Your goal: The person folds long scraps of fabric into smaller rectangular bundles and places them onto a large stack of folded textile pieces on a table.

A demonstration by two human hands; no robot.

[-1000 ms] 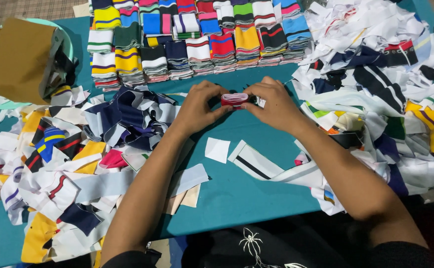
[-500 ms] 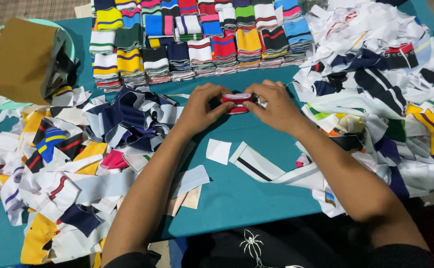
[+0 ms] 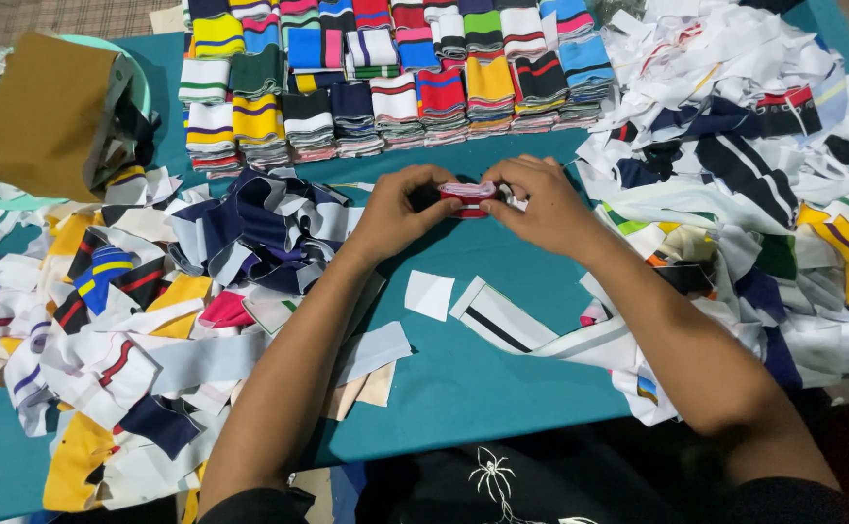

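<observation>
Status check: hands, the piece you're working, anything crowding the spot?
Left hand and right hand both pinch the red folded fabric piece. Held just above the teal table. Loose scrap piles flank both sides.

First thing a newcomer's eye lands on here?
Probably the rows of neatly folded striped fabric stacks along the far edge of the teal table. Next, the loose heaps of fabric strips at left and right. At centre, the left hand and right hand together pinch a small red-and-white striped bundle.
</observation>
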